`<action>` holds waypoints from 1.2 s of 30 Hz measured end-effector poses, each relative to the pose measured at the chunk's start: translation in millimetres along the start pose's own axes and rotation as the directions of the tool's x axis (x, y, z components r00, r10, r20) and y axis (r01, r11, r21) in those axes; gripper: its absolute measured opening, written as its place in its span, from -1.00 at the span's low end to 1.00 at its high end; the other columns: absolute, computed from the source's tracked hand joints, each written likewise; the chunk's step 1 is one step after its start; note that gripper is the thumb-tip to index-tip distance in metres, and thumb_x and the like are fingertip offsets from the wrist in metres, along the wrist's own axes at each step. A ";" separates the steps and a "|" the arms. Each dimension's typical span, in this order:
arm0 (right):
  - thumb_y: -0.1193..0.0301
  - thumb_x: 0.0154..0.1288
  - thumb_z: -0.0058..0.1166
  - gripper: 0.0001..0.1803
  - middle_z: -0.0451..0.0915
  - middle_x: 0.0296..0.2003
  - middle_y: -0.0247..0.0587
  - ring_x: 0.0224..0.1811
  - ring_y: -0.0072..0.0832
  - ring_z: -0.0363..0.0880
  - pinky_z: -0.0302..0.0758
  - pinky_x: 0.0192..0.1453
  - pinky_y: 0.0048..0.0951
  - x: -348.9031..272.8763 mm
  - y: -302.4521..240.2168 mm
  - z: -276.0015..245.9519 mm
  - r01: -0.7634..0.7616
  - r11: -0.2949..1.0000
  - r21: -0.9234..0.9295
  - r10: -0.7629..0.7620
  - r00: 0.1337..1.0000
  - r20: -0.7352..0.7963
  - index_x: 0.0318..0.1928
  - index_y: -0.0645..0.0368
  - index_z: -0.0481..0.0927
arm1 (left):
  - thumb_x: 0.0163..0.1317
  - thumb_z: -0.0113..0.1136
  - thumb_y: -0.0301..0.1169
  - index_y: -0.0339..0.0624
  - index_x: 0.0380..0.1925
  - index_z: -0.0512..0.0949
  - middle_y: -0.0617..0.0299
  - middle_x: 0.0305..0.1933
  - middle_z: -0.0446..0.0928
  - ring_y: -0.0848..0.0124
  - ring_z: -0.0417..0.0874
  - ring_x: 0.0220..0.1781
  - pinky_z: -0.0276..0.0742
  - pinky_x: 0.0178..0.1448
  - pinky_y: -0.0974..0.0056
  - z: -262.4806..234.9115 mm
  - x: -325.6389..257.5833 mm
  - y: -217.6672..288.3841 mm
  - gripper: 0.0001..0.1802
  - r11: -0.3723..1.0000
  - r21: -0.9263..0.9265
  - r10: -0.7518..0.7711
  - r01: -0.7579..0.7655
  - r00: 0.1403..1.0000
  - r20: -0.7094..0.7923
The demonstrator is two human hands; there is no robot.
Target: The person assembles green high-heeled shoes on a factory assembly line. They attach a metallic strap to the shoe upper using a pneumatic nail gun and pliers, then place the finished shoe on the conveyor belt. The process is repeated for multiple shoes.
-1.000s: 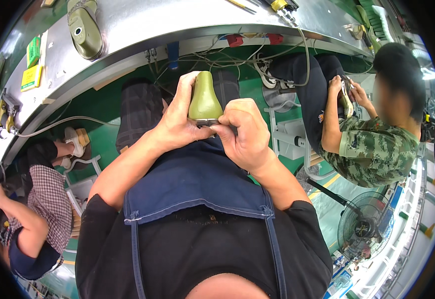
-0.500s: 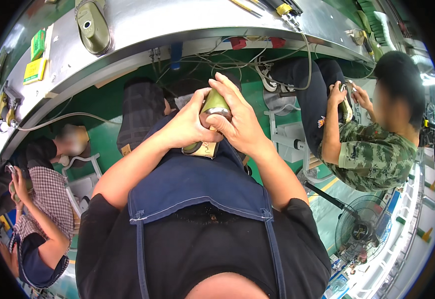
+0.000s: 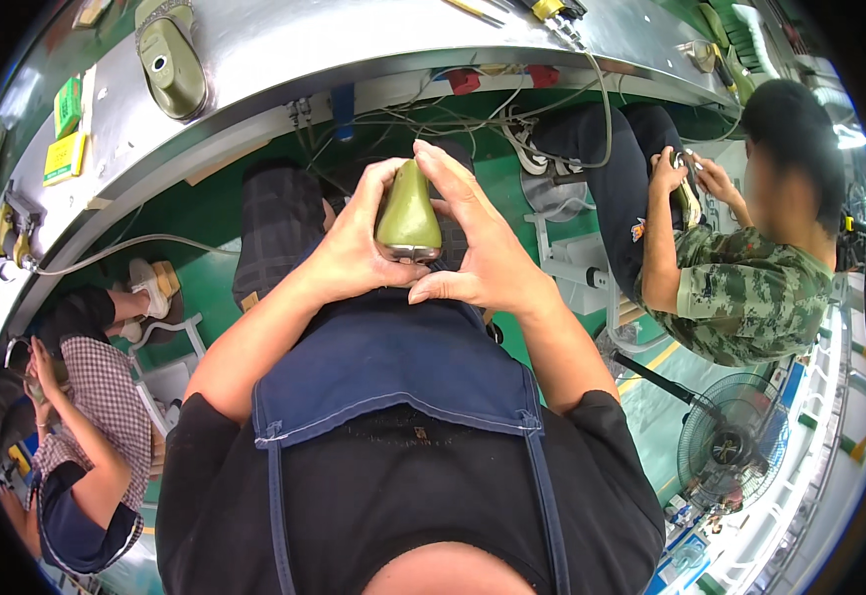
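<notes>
A green shoe last [image 3: 409,213] is held upright in front of me, narrow end up, with a darker rim along its lower edge. My left hand [image 3: 352,243] is closed round its left side and back, and some fingertips come out behind it on the right. My right hand [image 3: 488,243] is open in a wide curve on the other side, thumb stretched out below. Its fingertips lie close to the top; whether they touch, I cannot tell. A gap shows between the right palm and the last. The underside is hidden.
On the metal bench [image 3: 264,59] lie another green last [image 3: 173,74], a yellow box [image 3: 64,159], a green box [image 3: 68,107] and hand tools [image 3: 560,15]. Cables hang beneath its edge. One person [image 3: 750,258] works at right, another [image 3: 96,436] at left. A fan [image 3: 726,446] stands behind right.
My right hand has loosened from the last and its thumb has come away. The last now shows more of its side and has shifted slightly left. The yellowish piece below is out of sight.
</notes>
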State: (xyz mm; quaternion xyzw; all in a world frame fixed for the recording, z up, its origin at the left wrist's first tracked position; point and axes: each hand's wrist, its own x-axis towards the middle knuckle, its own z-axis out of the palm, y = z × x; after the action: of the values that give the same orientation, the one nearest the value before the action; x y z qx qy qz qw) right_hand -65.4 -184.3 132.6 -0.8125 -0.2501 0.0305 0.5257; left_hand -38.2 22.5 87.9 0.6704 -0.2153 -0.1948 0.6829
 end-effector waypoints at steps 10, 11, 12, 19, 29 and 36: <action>0.27 -0.05 0.67 -0.21 0.57 0.20 -0.03 0.20 -0.10 0.60 0.60 0.25 -0.17 -6.2 -39.9 -12.8 0.288 0.935 -0.208 -0.332 0.918 -0.218 0.24 0.15 0.63 | -0.07 0.65 -0.50 -0.27 0.39 0.27 -0.17 0.36 0.42 -0.06 0.48 0.40 0.48 0.44 0.00 -24.7 28.6 34.8 0.01 0.578 0.493 0.729 -0.650 0.683 0.046; 0.42 -0.07 0.65 -0.47 0.63 -0.05 -0.18 -0.05 -0.22 0.64 0.63 0.00 -0.25 -5.3 -45.5 -7.7 0.315 0.918 -0.239 -0.378 0.879 -0.292 -0.02 0.14 0.73 | -0.04 0.62 -0.52 -0.27 0.38 0.28 -0.18 0.35 0.43 -0.06 0.49 0.39 0.49 0.43 -0.01 -26.1 29.2 39.9 -0.03 0.561 0.501 0.745 -0.659 0.666 0.043; 0.44 -0.08 0.65 -0.50 0.64 -0.10 -0.21 -0.09 -0.23 0.64 0.62 -0.05 -0.27 -7.5 -45.1 -4.5 0.357 0.899 -0.253 -0.423 0.857 -0.293 -0.06 0.13 0.74 | -0.02 0.61 -0.51 -0.26 0.36 0.30 -0.19 0.34 0.43 -0.05 0.51 0.36 0.51 0.41 -0.02 -27.7 32.0 42.8 -0.07 0.533 0.521 0.765 -0.667 0.643 0.041; 0.56 -0.18 0.56 -0.64 0.63 -0.22 -0.30 -0.20 -0.26 0.64 0.59 -0.21 -0.32 -3.5 -48.4 5.8 0.413 0.847 -0.334 -0.513 0.798 -0.317 -0.28 0.12 0.74 | 0.03 0.59 -0.45 -0.23 0.34 0.34 -0.15 0.30 0.46 -0.05 0.56 0.30 0.54 0.36 -0.01 -37.2 41.4 62.0 -0.13 0.435 0.534 0.815 -0.725 0.569 0.110; 0.59 -0.20 0.54 -0.63 0.64 -0.25 -0.23 -0.22 -0.21 0.68 0.64 -0.20 -0.32 6.6 -52.9 5.6 0.419 0.793 -0.443 -0.560 0.787 -0.258 -0.27 0.20 0.74 | 0.04 0.53 -0.45 -0.19 0.33 0.36 -0.09 0.31 0.46 -0.07 0.53 0.30 0.47 0.40 -0.03 -50.1 41.8 63.4 -0.18 0.496 0.490 0.785 -0.717 0.612 0.100; -0.02 -0.02 0.68 0.28 0.35 0.43 0.04 0.45 -0.22 0.43 0.50 0.45 -0.18 32.5 -80.7 6.2 -0.027 0.902 0.431 0.193 0.918 -0.347 0.55 0.30 0.18 | 0.14 0.39 -0.43 -0.10 0.22 0.46 -0.02 0.32 0.49 -0.10 0.56 0.27 0.58 0.30 -0.14 -74.8 66.0 94.8 -0.40 0.194 0.638 0.806 -0.745 0.492 0.329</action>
State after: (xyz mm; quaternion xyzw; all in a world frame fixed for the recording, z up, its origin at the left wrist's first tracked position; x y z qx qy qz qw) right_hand -69.2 -138.8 207.0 -0.6843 -0.0838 -0.0450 0.7229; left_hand 56.1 50.4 184.3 0.6818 -0.5517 0.3025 0.3733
